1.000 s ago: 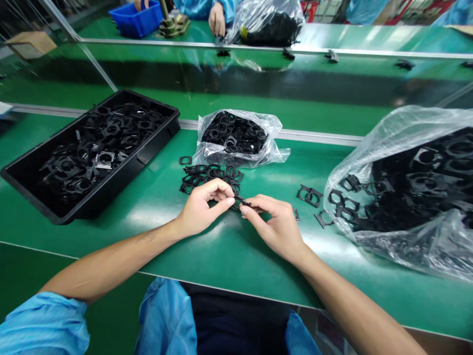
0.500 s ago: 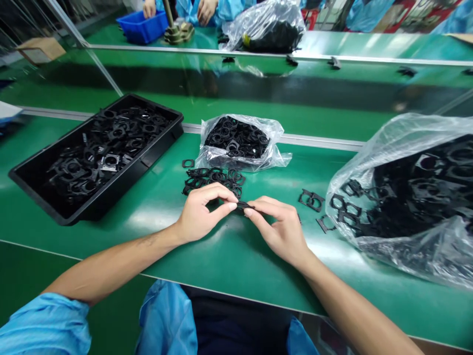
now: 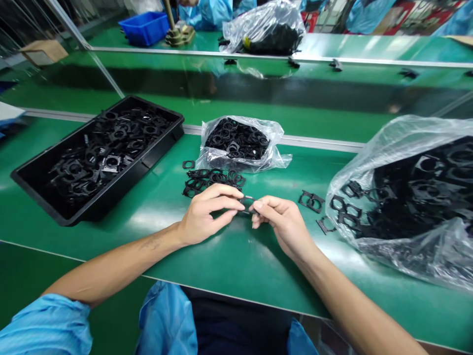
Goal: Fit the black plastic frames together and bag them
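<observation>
Between my two hands is a small black plastic frame (image 3: 247, 199) with a round opening, its edges partly covered by my fingers. My left hand (image 3: 211, 213) grips its left side with thumb and fingertips. On the right edge, my right hand (image 3: 279, 220) pinches it between thumb and forefinger. Just behind my left hand lies a pile of thin black rings and frames (image 3: 210, 178) on the green table. Farther back stands a clear plastic bag (image 3: 275, 157) full of similar black pieces.
A black tray (image 3: 111, 209) heaped with black frames stands at left. At right lies a large clear bag (image 3: 432, 256) of black frames, with a few loose frames (image 3: 311, 201) beside it. Across a low rail are a blue bin (image 3: 145, 30) and a co-worker's blue sleeve (image 3: 210, 14).
The black frame has turned from edge-on to showing its opening. My right hand's fingers have curled in around its edge. Across the table, the co-worker's hand has left the blue bin.
</observation>
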### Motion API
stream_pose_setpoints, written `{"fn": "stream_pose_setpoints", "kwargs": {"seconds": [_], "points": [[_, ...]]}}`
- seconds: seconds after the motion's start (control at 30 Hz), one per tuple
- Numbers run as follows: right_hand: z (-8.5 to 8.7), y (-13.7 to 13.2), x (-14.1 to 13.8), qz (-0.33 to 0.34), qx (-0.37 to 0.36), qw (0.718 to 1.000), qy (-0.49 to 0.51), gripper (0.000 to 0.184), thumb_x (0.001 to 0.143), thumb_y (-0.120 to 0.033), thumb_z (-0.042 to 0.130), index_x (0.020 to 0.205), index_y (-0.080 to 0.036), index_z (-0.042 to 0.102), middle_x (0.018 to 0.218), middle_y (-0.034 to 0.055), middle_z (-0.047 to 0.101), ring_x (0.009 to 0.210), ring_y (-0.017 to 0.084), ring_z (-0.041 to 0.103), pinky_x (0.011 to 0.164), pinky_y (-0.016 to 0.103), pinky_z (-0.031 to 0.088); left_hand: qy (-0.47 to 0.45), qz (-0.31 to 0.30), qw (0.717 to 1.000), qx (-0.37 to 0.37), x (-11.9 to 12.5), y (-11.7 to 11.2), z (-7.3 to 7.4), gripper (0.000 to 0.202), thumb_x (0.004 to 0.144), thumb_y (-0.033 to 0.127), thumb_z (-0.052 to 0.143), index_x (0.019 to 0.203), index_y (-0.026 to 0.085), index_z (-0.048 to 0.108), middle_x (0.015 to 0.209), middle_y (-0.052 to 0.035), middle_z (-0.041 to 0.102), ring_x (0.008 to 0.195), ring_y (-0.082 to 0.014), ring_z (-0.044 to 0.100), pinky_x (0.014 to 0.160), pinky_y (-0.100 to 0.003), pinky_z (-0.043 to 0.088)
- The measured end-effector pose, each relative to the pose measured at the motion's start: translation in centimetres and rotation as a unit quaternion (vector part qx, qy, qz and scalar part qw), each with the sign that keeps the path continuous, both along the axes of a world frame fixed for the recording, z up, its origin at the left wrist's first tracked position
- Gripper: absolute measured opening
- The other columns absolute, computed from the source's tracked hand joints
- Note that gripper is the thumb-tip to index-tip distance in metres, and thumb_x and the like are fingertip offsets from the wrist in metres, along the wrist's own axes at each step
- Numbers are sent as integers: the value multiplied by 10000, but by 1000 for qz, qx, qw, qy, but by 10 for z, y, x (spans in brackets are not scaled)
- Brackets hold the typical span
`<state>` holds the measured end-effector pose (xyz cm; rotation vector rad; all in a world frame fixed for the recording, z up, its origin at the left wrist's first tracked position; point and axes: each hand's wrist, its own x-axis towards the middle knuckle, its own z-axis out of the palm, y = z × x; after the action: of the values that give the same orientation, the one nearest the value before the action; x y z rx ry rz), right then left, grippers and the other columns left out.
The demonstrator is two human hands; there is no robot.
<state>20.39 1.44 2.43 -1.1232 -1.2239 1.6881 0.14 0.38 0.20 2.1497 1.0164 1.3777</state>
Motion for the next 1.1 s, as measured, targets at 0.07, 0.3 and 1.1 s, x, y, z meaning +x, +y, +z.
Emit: {"fn": "stream_pose_setpoints", "kwargs": {"seconds": [0.07,0.3,1.1], "points": [[1,1,1,5,-39,999,21,354,773,-496,812,694,-168,702,581,-2,654,491,107,571,554,245,514,8,-2,1000,11,0,0,0,137,908,142,663,971,217,759,1033,-70,763,949,-175,720,872,-324,590],[-7,0,0,22,27,998,-42,443,908,-545,661,683,-163,674,586,23,649,510,128,591,558,264,520,-2,-8,998,55,-2,2,1,112,891,144,705,951,217,765,906,-51,779,858,-163,720,809,-304,584],[-4,-3,4,-21,293,944,-149,151,932,-345,686,909,-219,765,900,62,734,772,186,678,703,313,586,-228,-48,920,-316,3,7,-5,262,803,389,822,853,156,712,802,-33,737,723,-143,697,713,-267,595]]}}
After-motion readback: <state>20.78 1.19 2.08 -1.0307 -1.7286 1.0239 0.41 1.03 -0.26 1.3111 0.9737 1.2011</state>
